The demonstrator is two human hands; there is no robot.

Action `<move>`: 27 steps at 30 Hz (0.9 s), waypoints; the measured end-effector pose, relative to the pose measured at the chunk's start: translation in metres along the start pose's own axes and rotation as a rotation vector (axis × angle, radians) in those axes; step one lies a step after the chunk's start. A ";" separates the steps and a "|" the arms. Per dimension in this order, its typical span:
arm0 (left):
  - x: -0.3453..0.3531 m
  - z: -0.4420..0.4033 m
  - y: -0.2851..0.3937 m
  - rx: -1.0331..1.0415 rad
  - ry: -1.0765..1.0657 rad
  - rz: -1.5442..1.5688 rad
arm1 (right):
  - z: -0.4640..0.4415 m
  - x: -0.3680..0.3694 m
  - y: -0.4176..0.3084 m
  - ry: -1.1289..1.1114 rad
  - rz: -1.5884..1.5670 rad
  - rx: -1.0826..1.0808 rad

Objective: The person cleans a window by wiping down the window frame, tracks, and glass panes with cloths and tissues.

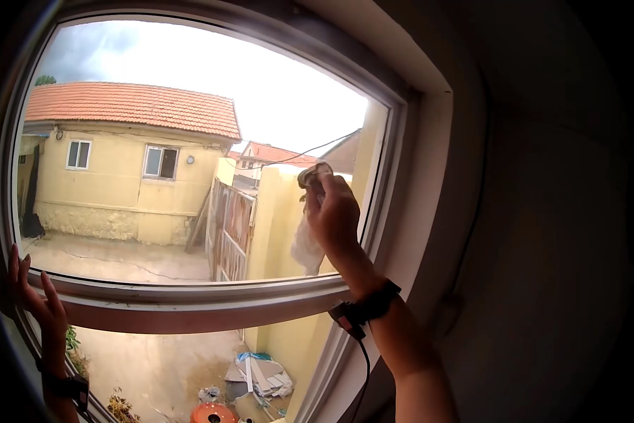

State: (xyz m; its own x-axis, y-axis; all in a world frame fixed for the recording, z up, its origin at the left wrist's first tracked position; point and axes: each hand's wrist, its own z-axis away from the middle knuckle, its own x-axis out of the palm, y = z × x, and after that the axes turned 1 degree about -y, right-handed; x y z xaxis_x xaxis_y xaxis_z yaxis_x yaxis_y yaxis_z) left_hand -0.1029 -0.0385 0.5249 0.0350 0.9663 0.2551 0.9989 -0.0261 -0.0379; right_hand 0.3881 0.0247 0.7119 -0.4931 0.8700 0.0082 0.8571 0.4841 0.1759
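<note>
My right hand [333,211] is raised against the right part of the upper window pane [155,233], its fingers closed round a crumpled cloth [308,243]. The cloth's pale lower part hangs down beside the wrist, and a darker bunched part shows at the fingertips. At the lower left, my left hand [40,299] rests near the left side of the window frame [190,295], fingers spread and nothing in them. Each wrist wears a dark strap with a small device; a cable hangs from the right one.
A horizontal frame bar separates the upper pane from the lower opening. The deep window reveal [429,155] and a dark wall lie to the right. Outside are a yellow building [105,190], a rusty gate [231,225], a debris pile [260,374] and an orange round object [213,413].
</note>
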 end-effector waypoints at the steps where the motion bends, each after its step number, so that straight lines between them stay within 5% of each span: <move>1: 0.001 0.001 0.001 -0.002 0.003 0.004 | -0.016 -0.005 0.028 0.023 0.037 0.298; 4: 0.000 0.000 0.000 0.018 0.006 -0.012 | -0.030 -0.008 0.046 0.117 0.150 0.497; 7: 0.005 0.009 -0.011 0.007 -0.018 -0.014 | -0.011 0.002 0.002 -0.093 0.023 -0.232; 10: 0.003 0.013 -0.015 0.015 -0.036 -0.029 | -0.034 -0.004 0.026 0.061 0.002 -0.081; 12: 0.002 0.014 -0.015 0.003 -0.042 -0.029 | -0.069 -0.010 0.064 0.088 0.233 0.317; 18: 0.001 0.016 -0.014 -0.013 -0.032 -0.064 | -0.153 -0.013 0.128 0.068 0.513 0.245; 25: 0.004 0.018 -0.009 -0.073 -0.010 -0.022 | -0.092 -0.016 0.084 -0.054 0.316 -0.021; 27: 0.001 0.015 -0.009 -0.057 -0.061 -0.027 | -0.096 -0.010 0.119 0.012 0.345 0.073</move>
State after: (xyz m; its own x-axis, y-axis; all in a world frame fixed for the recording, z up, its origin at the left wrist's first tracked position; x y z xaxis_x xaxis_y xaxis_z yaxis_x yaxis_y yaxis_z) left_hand -0.1118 -0.0334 0.5111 0.0080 0.9805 0.1964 0.9996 -0.0129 0.0242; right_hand 0.4806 0.0646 0.8268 -0.1736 0.9825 0.0669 0.9818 0.1673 0.0900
